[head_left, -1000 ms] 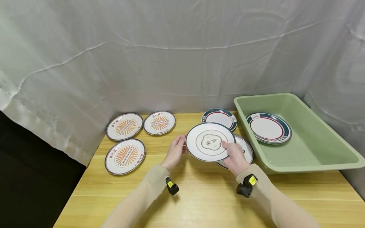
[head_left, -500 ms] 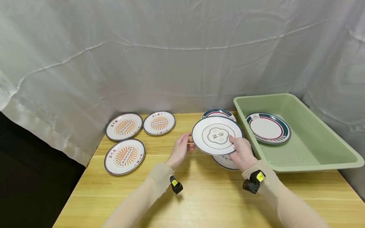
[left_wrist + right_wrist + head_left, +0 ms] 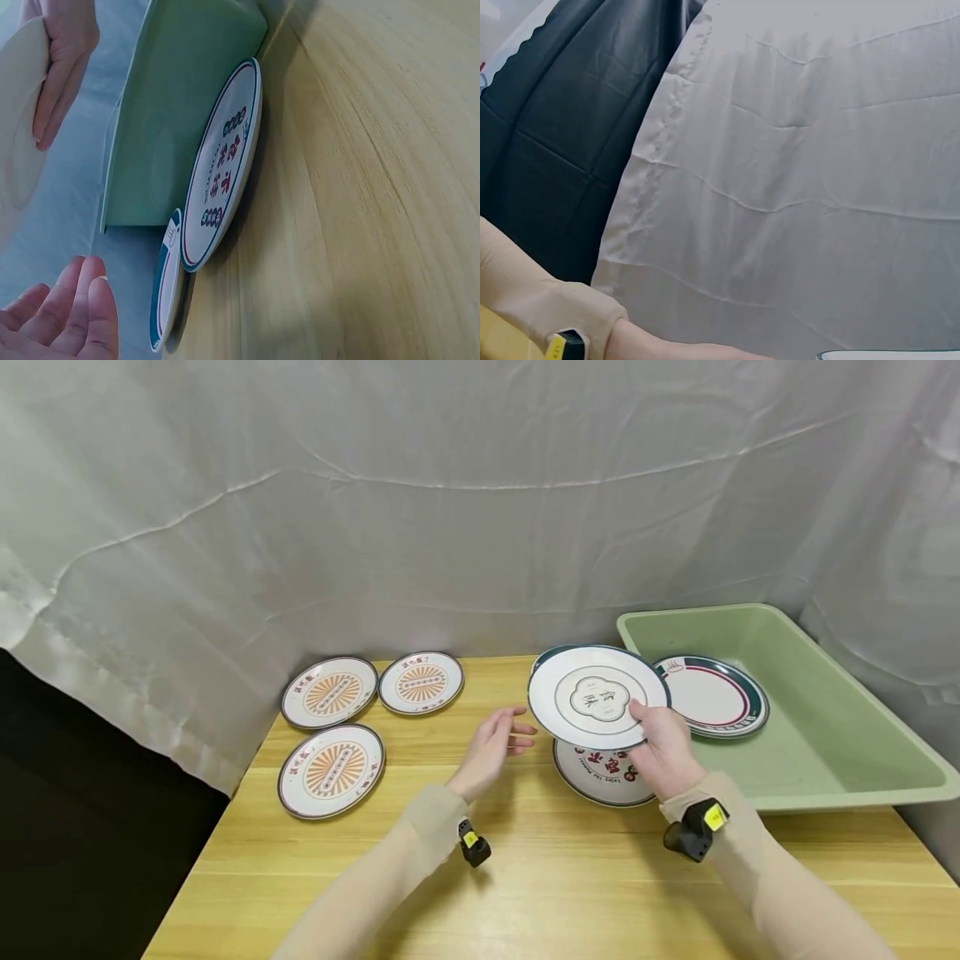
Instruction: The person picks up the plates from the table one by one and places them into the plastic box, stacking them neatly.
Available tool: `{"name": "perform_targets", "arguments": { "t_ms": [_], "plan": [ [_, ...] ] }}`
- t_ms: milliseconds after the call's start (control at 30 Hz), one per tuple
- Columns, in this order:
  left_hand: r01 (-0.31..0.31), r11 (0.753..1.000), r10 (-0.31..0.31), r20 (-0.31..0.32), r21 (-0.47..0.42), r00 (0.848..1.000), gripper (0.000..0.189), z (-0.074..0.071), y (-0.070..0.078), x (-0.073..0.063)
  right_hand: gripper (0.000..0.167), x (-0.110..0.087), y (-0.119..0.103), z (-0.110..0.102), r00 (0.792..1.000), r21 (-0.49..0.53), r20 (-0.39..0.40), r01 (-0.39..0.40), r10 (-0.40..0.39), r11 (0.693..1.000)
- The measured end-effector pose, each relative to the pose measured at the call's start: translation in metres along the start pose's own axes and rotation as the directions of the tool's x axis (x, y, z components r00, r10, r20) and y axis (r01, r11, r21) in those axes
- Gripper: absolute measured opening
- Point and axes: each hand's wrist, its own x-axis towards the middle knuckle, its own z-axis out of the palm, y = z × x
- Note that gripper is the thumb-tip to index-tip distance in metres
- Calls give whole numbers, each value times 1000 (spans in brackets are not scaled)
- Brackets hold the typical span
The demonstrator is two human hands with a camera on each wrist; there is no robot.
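Observation:
My right hand [image 3: 663, 747] grips the right edge of a white plate [image 3: 566, 706] with a dark rim and a flower-shaped outline with characters in its middle, thumb on top. The plate is held in the air, partly over the basin's left rim. Left of it, my left hand [image 3: 491, 750] is apart from the plate, fingers extended; the left wrist view shows those fingers [image 3: 71, 311] holding nothing. Below the held plate, a plate with red characters [image 3: 217, 165] lies on the table. Behind that sits a green-rimmed plate [image 3: 169, 289], mostly covered in the head view.
A light green basin [image 3: 810, 777] stands at the right, with green-rimmed plates [image 3: 708, 693] inside. Three plates with orange sunburst patterns lie at the left: one in front [image 3: 330, 772], two behind [image 3: 422, 683]. A grey curtain [image 3: 480, 543] hangs behind the wooden table [image 3: 525, 893].
The white plate has moved right and away from me in my right hand, toward the basin. My left hand followed rightward, and its fingers have come away from the plate's edge.

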Motion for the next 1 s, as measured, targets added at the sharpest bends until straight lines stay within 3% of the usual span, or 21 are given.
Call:
{"name": "perform_targets", "arguments": {
  "t_ms": [200, 433, 567, 800, 1000],
  "plan": [
    [-44, 995, 43, 17, 87, 999, 46, 7, 5, 2, 65, 1, -16, -3, 1000, 68, 23, -4, 2, 998],
    [-121, 975, 114, 52, 189, 992, 40, 19, 10, 3, 67, 12, -29, -15, 998, 131, 38, 46, -51, 990],
    [-198, 940, 177, 99, 279, 979, 40, 27, 13, 6, 70, 14, -38, -20, 997, 216, 52, 45, -58, 975],
    [-315, 846, 266, 173, 429, 948, 40, 46, 24, 8, 70, 17, -57, -30, 992, 251, 77, 81, -103, 965],
    [-395, 787, 330, 218, 473, 919, 38, 61, 30, 13, 75, 22, -77, -44, 993, 332, 51, 88, -111, 939]
  ]
}}
